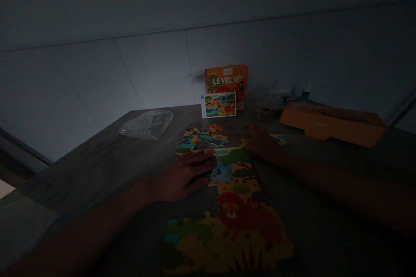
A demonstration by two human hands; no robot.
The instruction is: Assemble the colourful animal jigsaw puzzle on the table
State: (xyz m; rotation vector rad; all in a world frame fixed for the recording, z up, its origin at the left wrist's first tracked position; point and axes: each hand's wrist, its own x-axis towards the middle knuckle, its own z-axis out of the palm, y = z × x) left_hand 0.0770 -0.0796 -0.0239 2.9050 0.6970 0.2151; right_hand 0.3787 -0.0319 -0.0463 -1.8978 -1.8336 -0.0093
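A partly joined jigsaw puzzle [247,225] lies before me, with red lions, a blue elephant and a green crocodile on it. There is a gap in its left part. My left hand [183,177] rests flat at the puzzle's upper left edge, fingers stretched out over the elephant's side. Just beyond the top right corner is my right hand [260,142], dark and blurred; a small yellowish bit shows by its fingers, and I cannot make out whether it is held. Loose puzzle pieces [212,138] lie in a group past the left fingertips.
A picture card [221,106] leans on an orange box [227,75] by the wall. A clear plastic bag [149,124] lies at the left; an orange box part [331,123] is at the right. Another piece [282,139] lies past my right wrist. A small blue bottle [305,95] stands behind.
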